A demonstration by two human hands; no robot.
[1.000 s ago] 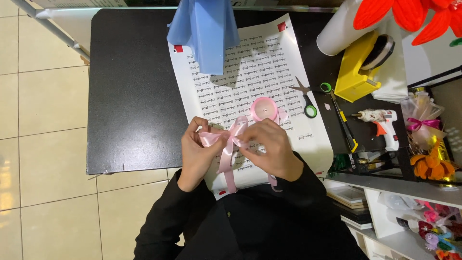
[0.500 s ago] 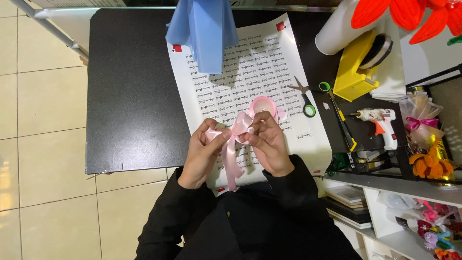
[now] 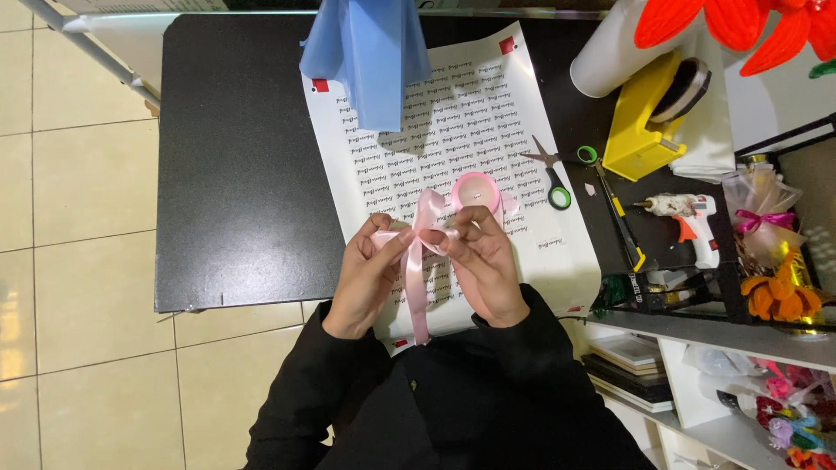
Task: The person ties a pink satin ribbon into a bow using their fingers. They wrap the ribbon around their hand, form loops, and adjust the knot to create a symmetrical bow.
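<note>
Left hand point(image 3: 370, 274): clenched on the left side of the pink ribbon point(image 3: 416, 261), its grip pinching a loop.
Right hand point(image 3: 479, 261): grip closed on the ribbon's right side, at the knot.
Pink ribbon: held just above the near part of the printed paper sheet point(image 3: 453, 130); one loop is raised, two tails hang toward the body.
Ribbon spool point(image 3: 475, 193): set on the sheet, just beyond the right hand.
Counter point(image 3: 235, 157): black; green-handled scissors point(image 3: 553, 174), a yellow tape dispenser point(image 3: 640, 130) and a glue gun point(image 3: 688, 218) are placed to the right.
Blue paper point(image 3: 366, 52): laid at the far edge.
</note>
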